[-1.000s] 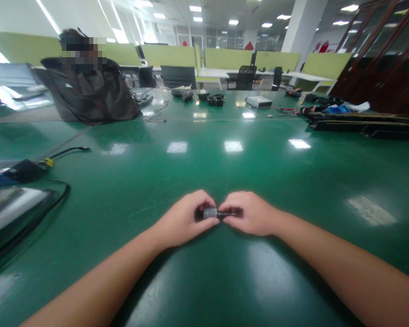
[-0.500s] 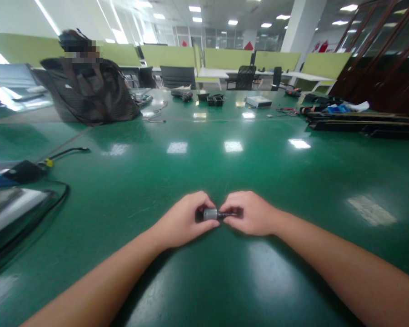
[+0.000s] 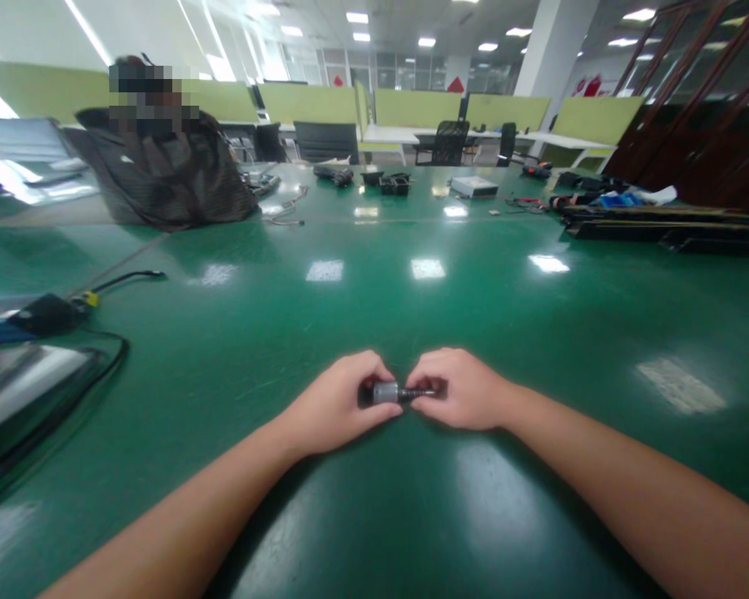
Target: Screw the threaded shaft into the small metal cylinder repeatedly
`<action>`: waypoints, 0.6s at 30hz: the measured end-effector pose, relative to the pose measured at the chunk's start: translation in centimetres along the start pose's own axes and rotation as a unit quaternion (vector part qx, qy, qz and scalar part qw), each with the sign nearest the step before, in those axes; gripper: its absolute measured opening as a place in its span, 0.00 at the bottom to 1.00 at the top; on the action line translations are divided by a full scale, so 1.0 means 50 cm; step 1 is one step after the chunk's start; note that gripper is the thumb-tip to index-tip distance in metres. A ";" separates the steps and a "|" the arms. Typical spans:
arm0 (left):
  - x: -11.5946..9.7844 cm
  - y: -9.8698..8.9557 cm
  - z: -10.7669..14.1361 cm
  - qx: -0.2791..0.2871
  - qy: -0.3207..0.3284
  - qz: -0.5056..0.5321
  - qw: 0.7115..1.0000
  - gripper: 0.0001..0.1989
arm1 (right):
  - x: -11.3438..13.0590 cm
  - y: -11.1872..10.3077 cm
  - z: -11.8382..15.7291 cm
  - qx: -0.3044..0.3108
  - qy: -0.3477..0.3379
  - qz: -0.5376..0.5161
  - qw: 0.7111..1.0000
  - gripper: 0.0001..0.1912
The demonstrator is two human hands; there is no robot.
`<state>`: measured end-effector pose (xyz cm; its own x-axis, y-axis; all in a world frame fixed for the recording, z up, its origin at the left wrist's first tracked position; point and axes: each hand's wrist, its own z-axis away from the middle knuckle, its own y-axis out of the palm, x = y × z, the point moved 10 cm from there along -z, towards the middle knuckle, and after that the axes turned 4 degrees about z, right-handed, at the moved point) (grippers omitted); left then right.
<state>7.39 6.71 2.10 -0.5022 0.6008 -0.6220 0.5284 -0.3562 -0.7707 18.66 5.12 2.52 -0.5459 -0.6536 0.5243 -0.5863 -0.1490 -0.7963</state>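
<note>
Between my two hands lies a small cylindrical part with a silver-grey barrel (image 3: 385, 393), a black left end and a thin dark ridged shaft (image 3: 419, 393) reaching right. Its exact kind I cannot make out. My left hand (image 3: 339, 405) is closed round the barrel, thumb below and fingers above. My right hand (image 3: 458, 389) pinches at the shaft, its fingertips close to those of the left. The part is held level, low over the glossy green tabletop (image 3: 374, 316).
On the left are a blue-and-black device (image 3: 47, 316) with a cable and a flat grey-white object (image 3: 31, 387). A large dark bag (image 3: 168, 170) stands behind. Toward the far edge are small black parts (image 3: 394, 183), a silver box (image 3: 473, 186) and long black bars (image 3: 667, 229).
My right hand has shifted very slightly, and a little more of the thin shaft shows. My left hand has stayed in place on the barrel.
</note>
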 end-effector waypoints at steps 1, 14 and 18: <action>0.000 0.000 0.000 0.001 -0.001 0.000 1.000 0.11 | -0.001 -0.001 0.000 -0.001 0.000 0.000 1.000 0.07; 0.002 -0.002 -0.003 -0.004 -0.009 0.004 1.000 0.13 | -0.027 -0.017 0.005 0.000 0.019 -0.007 1.000 0.05; 0.001 -0.001 -0.004 0.000 -0.016 0.004 1.000 0.12 | -0.059 -0.026 0.010 0.021 0.033 -0.027 0.999 0.04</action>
<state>7.47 6.88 2.15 -0.5190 0.5753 -0.6321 0.5327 -0.3607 -0.7656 21.31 6.84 1.85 -0.5537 -0.5934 0.5842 -0.5912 -0.2140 -0.7776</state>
